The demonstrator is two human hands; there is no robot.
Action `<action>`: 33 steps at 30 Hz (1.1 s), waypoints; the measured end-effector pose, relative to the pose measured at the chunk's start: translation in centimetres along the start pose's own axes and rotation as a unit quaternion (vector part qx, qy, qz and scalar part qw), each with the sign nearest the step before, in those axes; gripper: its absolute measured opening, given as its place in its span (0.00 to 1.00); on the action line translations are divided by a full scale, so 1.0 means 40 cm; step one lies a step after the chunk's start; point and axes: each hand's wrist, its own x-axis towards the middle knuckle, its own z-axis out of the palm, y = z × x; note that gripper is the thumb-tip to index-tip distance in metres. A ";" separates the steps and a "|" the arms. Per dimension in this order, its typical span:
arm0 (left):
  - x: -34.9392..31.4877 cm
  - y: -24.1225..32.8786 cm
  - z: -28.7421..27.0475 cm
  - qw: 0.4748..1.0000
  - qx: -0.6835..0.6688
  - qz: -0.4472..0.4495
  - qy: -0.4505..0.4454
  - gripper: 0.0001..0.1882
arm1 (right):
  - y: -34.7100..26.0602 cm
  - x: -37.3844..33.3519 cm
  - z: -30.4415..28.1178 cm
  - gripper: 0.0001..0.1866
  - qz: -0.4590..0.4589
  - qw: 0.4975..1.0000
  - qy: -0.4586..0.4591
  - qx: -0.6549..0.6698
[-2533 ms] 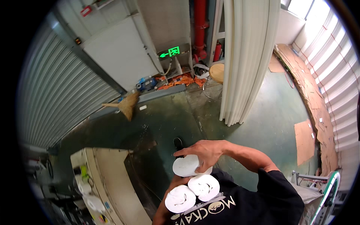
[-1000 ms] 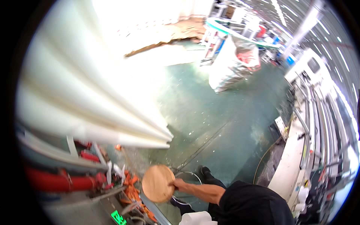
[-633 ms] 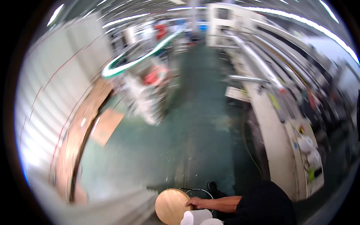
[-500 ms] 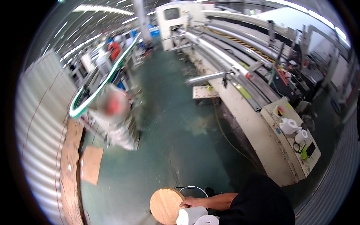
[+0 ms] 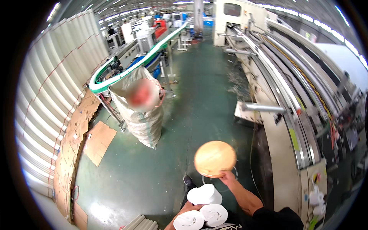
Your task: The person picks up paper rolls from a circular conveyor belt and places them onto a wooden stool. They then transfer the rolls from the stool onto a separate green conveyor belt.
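Note:
My right hand [image 5: 227, 177] grips the near edge of a stool [image 5: 214, 158] with a round, light wooden seat. Part of a pale metal ring shows under the seat, over the green floor. Three white paper rolls [image 5: 204, 194] are bunched against my body. My left hand [image 5: 188, 208] is wrapped round them from the left, its fingers between the far roll and the two nearer ones. The stool is just ahead of the rolls and a little to their right.
A woven sack [image 5: 143, 128] with blurred red contents stands ahead left, beside a curved green-and-white conveyor [image 5: 153, 51]. Flat cardboard [image 5: 100, 142] lies along the corrugated wall [image 5: 53, 76]. A long roller machine [image 5: 268, 142] runs along the right. Pale tubes [image 5: 140, 223] lie near my left side.
My view has swung left. The stool has moved forward, away from my body, in my right hand. My left hand and all three rolls now show more fully.

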 end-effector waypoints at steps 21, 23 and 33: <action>1.082 1.335 -0.627 0.992 0.098 0.000 -0.076 0.38 | -0.433 0.748 0.456 0.28 -0.101 0.972 0.152 0.149; 1.163 1.479 -0.650 0.993 0.076 -0.015 -0.084 0.39 | -0.459 0.833 0.516 0.20 -0.062 0.979 0.130 0.142; 1.776 1.955 -0.926 0.985 0.040 -0.028 -0.165 0.39 | -0.752 1.354 0.620 0.23 0.192 0.937 0.107 -0.271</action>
